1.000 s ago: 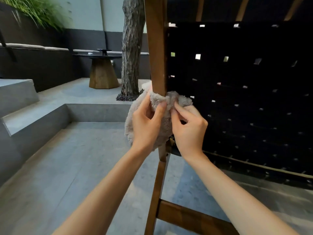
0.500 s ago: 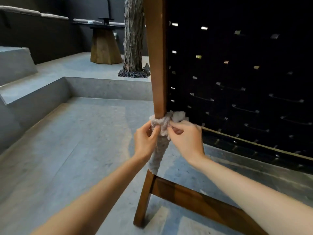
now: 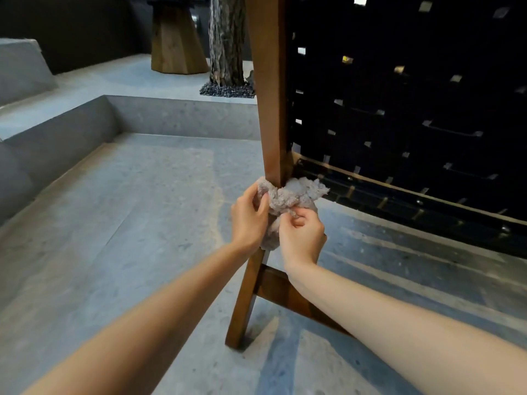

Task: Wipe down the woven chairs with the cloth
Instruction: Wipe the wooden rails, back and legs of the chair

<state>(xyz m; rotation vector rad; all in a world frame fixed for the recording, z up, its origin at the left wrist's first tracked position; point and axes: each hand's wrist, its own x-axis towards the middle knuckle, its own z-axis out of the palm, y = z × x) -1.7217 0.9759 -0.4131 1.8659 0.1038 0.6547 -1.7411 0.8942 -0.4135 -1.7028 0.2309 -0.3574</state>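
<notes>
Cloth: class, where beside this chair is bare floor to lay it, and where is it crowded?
Bare floor lies left of the chair leg, bordered by the concrete step; another patch lies beneath the woven back. Crowded at the leg, where the left hand and right hand hold the cloth around it.

The cloth wraps round the chair post, left hand on its left, right hand on its right — the woven panel lies right of the post, a tree trunk behind it, a pedestal left of the trunk.
</notes>
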